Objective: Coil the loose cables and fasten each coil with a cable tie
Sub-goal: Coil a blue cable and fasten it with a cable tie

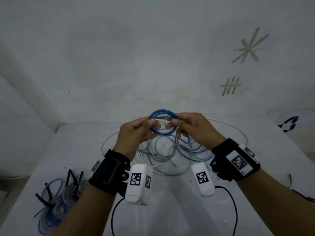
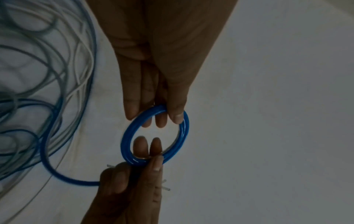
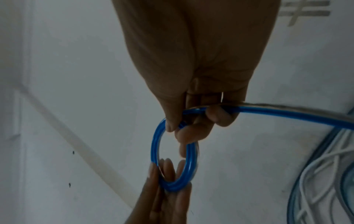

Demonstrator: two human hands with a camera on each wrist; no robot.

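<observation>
I see a small blue coil [image 1: 163,122] of several glossy turns, held up above the tangle of loose cables [image 1: 172,150], its tail of blue cable [image 2: 63,174] running from the coil down into that tangle. The tangle itself is blue, green and white loops lying spread flat. Nearer me and left of the tangle lie finished coils [image 1: 56,198], blue and grey, bound with black cable ties [image 1: 72,178].

Tied coils [image 1: 56,198] left of loose cables [image 1: 170,154], both on table [image 1: 187,210].
</observation>
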